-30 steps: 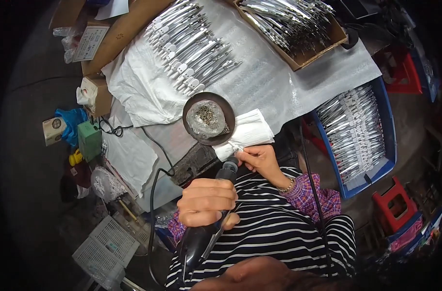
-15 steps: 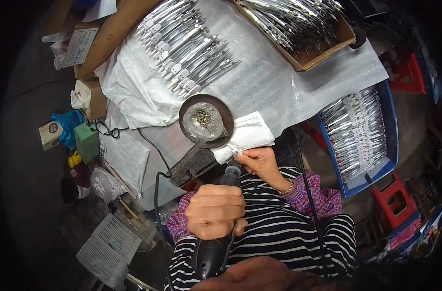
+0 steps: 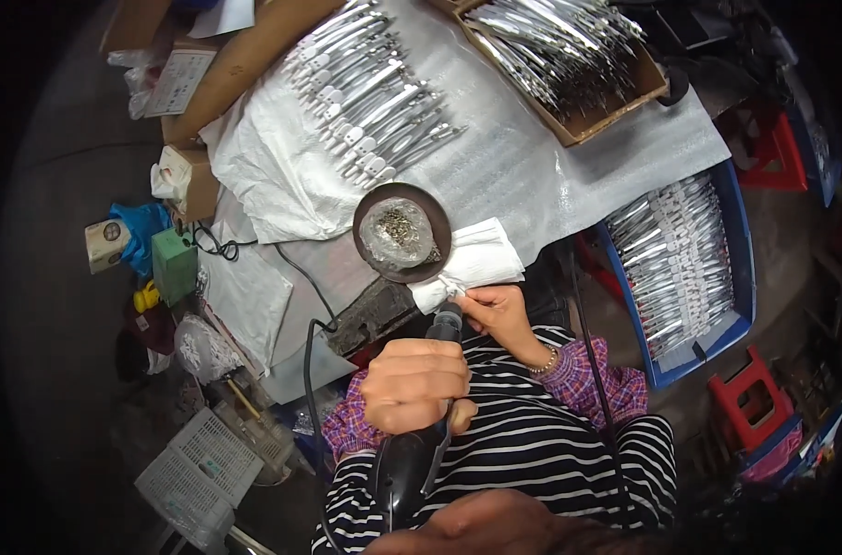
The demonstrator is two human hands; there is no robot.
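My left hand (image 3: 416,384) is wrapped round the grip of a black corded power drill (image 3: 404,472). The drill's chuck (image 3: 447,324) points up the view, toward a folded white cloth (image 3: 481,257) at the table's near edge. At the chuck's tip, my right hand (image 3: 499,316) is closed in a pinch beside the cloth. Whatever lies between those fingertips is too small and covered to name. Just beyond the cloth stands a brown round bowl (image 3: 362,250), lined with a clear plastic bag holding small brassy metal pieces (image 3: 398,227).
Rows of silver, white-ended parts (image 3: 374,102) lie on the covered table (image 3: 615,176). A cardboard box (image 3: 583,129) of similar parts sits at the far right. A blue crate (image 3: 666,375) stands right, by a red stool (image 3: 754,398). The drill's cable (image 3: 312,398) runs at left.
The view has shifted slightly, moving the table and bowl a little right. My left hand and the drill have moved slightly upward. My right hand keeps its pinch by the cloth.
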